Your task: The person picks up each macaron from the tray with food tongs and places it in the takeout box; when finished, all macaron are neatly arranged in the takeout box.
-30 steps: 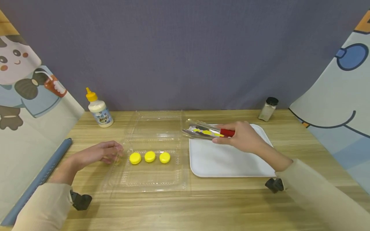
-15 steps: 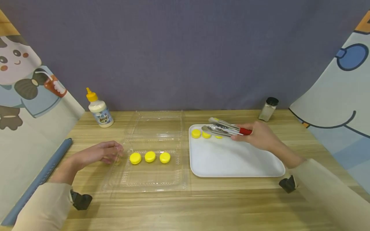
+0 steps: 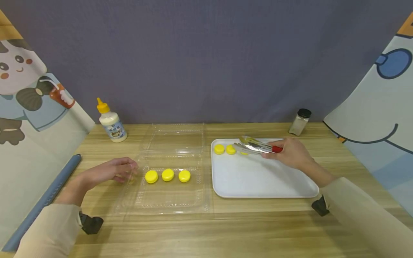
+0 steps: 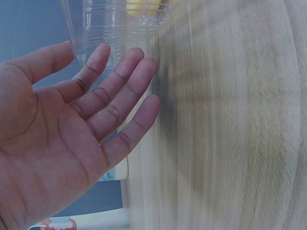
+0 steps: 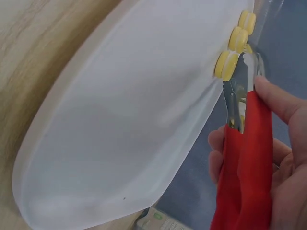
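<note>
My right hand [image 3: 292,152] grips tongs [image 5: 242,158] by their red handles. In the head view the steel tips reach over the back of a white tray [image 3: 264,190], around the rightmost of three yellow macarons [image 5: 227,65] there, which they partly cover. The other two macarons [image 3: 224,149] stand beside it to the left. A clear plastic box [image 3: 174,208] sits left of the tray with three more yellow macarons [image 3: 167,175] in a row. My left hand [image 4: 81,110] is at the box's left edge, palm showing in the left wrist view, fingers loosely extended.
The box's clear lid [image 3: 177,127] lies folded back behind it. A squeeze bottle [image 3: 113,125] with a yellow cap stands at the back left. A black-lidded jar [image 3: 299,122] is at the back right. A blue roll [image 3: 42,204] lies along the left side.
The tongs have moved right along the tray, from the left end of its macarons to the rightmost one, then lowered slightly. My left hand has stayed in place.
</note>
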